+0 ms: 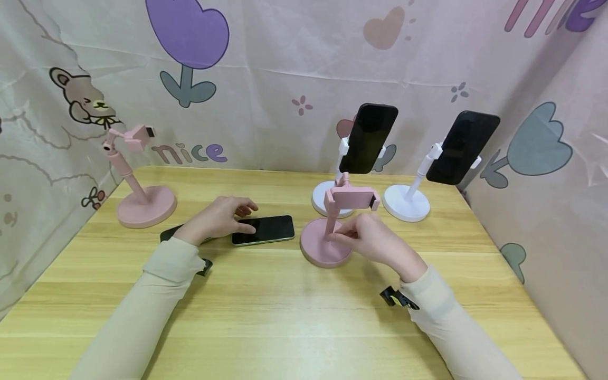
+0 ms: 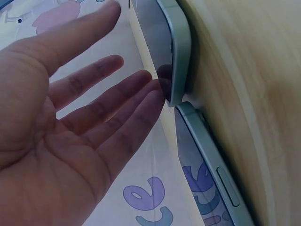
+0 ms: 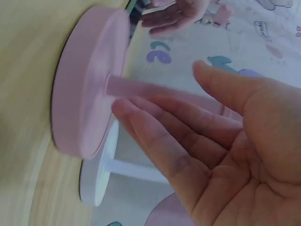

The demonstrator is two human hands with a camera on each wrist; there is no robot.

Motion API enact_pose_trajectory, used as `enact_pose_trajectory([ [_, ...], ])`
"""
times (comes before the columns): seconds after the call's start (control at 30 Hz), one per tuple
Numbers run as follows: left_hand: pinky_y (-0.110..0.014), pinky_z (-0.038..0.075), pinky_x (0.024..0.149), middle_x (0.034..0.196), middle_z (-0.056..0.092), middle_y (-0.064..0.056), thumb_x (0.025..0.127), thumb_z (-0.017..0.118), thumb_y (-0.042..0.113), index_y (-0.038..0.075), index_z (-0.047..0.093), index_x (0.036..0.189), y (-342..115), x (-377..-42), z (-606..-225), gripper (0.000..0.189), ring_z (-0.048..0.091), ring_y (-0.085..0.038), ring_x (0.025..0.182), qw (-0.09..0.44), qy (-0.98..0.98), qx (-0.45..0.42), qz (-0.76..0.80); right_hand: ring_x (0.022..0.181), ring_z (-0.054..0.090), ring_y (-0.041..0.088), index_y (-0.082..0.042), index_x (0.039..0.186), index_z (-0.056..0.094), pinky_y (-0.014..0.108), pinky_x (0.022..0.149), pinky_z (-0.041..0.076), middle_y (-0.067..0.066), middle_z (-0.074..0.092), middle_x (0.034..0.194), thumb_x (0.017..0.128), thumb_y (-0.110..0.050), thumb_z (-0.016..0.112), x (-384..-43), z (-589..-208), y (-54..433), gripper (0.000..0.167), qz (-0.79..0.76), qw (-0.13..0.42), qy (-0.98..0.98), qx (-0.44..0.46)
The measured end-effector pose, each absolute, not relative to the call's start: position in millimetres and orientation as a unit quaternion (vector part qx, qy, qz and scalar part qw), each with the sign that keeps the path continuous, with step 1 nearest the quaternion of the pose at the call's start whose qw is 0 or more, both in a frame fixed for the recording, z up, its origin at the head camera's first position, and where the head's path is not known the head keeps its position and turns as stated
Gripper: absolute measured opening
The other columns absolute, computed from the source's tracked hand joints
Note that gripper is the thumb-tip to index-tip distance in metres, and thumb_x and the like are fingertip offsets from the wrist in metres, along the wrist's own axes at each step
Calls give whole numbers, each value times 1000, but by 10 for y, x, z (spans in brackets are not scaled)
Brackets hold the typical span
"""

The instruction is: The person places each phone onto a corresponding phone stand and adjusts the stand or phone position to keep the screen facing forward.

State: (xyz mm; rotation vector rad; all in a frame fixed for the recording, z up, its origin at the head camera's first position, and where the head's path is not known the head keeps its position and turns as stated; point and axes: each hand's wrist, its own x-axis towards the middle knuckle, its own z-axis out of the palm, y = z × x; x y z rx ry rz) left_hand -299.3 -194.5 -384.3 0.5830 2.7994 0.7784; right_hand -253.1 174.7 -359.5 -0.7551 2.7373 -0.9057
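Observation:
My left hand [image 1: 219,217] hovers with fingers spread over the near end of a black-screened phone [image 1: 271,230] lying on the table. A second phone [image 1: 170,233] lies to its left, partly hidden under that wrist. Both phones show pale green edges in the left wrist view. My right hand [image 1: 372,238] is at the post of a pink phone stand [image 1: 325,248], whose clamp holds nothing. In the right wrist view the fingers [image 3: 155,136] lie alongside the post, and the thumb stands apart from it. Whether the fingertips touch the post is hard to tell.
Behind stand two white phone stands [image 1: 407,203], each bearing a black phone [image 1: 369,138]. Another pink stand [image 1: 147,207], its clamp without a phone, is at the back left. A printed curtain [image 1: 266,105] hangs behind the wooden table [image 1: 275,316].

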Motion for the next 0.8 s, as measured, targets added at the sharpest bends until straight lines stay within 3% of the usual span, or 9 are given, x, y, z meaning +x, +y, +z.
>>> enact_pose_trajectory([
  [0.07,-59,53,113,135,71,-24,92,88,22,3,65,141,-1949,-2991,-3845,57,69,-41,127,95,941,194,259,69,56,10,-12,107,86,22,61,45,2,77,84,102,-26,76,-2487,-3586,1722,18,-304,95,912,-259],
  [0.2,-59,53,113,135,71,-24,89,90,22,3,64,141,-1953,-2988,-3843,61,69,-41,126,98,944,194,249,83,69,8,-8,114,83,23,74,58,1,82,100,102,-26,75,-2399,-3586,1621,23,-308,92,903,-287],
  [0.37,-60,52,113,135,70,-25,86,93,23,2,64,142,-1960,-2976,-3826,66,68,-43,127,101,946,201,233,96,76,13,-3,125,78,31,87,65,5,82,106,103,-27,73,-2323,-3579,1440,33,-304,92,891,-325],
  [0.63,-59,54,111,134,71,-23,82,96,27,4,62,145,-1945,-2968,-3859,75,67,-41,126,112,946,219,211,93,72,21,-3,121,76,31,88,62,10,75,102,101,-26,77,-2333,-3654,1083,31,-289,63,875,-382],
  [0.8,-60,52,113,133,71,-24,81,97,24,4,62,145,-1953,-2972,-3871,76,66,-42,126,112,945,224,210,117,72,31,1,141,66,43,106,58,18,75,129,105,-34,72,-2398,-3675,832,51,-268,113,890,-351],
])
